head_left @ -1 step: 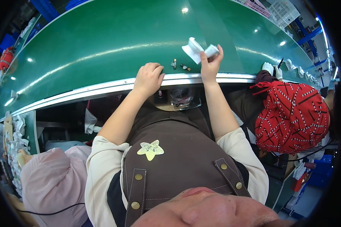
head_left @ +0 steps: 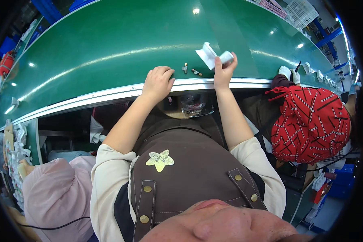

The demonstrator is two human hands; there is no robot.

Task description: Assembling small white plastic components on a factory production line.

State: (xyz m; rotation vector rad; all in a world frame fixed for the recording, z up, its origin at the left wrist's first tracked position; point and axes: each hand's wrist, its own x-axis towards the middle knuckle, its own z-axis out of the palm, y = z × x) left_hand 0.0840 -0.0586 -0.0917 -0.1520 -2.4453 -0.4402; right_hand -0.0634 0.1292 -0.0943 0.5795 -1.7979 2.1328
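1. Two bare hands are at the near edge of the green surface (head_left: 109, 44), one well apart from the other.
2. The right hand (head_left: 224, 76) is closed, thumb against fingers, on a white object (head_left: 207, 56) held above the surface. The object has a curved, flap-like part reaching out to the left and a rounded part beside the fingers; its inner side is too small to make out.
3. The left hand (head_left: 159, 84) rests at the metal edge strip (head_left: 109, 93), its fingers loosely curled and pointing down. Whether anything lies under the fingers, I cannot tell.
4. Between the hands lie two small dark cylinders with brassy ends: one (head_left: 185, 68) points away from the person, and the other (head_left: 196, 72) lies slantwise just beside it, to its right.
5. Below the edge strip, in front of the brown apron (head_left: 181, 161), is a clear plastic bag (head_left: 193, 103).
6. To the right, a co-worker in a red patterned cap (head_left: 310, 123) has white-gloved hands (head_left: 285, 72) on the surface, near a dark pen-like tool (head_left: 299, 66). Beyond them stands a row of white pieces (head_left: 320, 76).
7. To the left, pale pink cloth (head_left: 54, 189) covers another person.
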